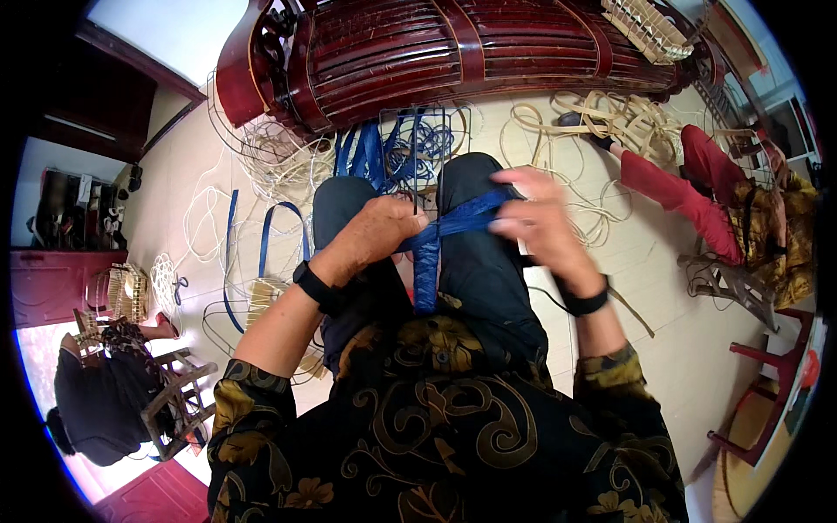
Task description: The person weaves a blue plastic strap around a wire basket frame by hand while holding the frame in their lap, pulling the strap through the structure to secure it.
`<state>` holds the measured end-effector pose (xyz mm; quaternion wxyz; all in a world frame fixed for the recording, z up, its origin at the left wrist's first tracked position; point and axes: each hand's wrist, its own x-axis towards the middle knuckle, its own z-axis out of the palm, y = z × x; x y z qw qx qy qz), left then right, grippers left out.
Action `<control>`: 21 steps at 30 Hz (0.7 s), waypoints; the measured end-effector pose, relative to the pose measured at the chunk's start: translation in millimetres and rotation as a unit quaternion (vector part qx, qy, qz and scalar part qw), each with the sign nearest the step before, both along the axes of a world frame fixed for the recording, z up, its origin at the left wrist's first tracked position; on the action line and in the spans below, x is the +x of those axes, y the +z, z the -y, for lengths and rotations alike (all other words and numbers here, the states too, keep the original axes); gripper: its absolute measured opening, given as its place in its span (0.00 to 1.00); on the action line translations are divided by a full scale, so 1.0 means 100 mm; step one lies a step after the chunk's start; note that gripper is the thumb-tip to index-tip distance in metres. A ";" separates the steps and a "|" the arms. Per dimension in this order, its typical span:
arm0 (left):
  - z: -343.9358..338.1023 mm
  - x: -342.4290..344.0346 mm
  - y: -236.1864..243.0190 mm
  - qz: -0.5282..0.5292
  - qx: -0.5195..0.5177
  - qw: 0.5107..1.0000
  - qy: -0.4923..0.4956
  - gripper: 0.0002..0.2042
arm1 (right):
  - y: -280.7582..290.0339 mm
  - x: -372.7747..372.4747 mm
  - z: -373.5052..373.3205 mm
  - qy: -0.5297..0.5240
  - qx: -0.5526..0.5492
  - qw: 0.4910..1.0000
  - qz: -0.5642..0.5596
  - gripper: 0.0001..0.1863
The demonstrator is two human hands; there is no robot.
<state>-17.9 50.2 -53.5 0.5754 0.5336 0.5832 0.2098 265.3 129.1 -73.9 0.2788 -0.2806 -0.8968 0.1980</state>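
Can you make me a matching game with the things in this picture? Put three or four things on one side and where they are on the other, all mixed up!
Things:
1. blue strap
2. wire frame
3. red wooden bench
4. wooden chair

Places:
A. along the top, across the floor
B. lower left, with a person sitting on it
C. held between the left hand and right hand
D. on the knees, just beyond the hands

Pairs: 1-C, 2-D, 3-A, 4-B

A strap [433, 240] lies over the lap between both hands; a bench [453, 52] stands beyond the knees.
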 end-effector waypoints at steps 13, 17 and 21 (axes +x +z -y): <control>-0.04 0.09 0.07 -0.035 0.092 0.995 -0.014 0.16 | 0.37 1.27 -0.11 -0.311 0.017 0.948 0.063 0.13; -0.02 0.04 -0.04 -0.031 0.111 0.993 -0.026 0.15 | -0.01 -0.07 -0.09 -0.006 -0.050 0.999 -0.005 0.10; -0.04 0.04 0.01 -0.075 0.080 0.993 -0.032 0.13 | 0.06 -0.51 0.13 0.017 -0.049 0.998 0.038 0.08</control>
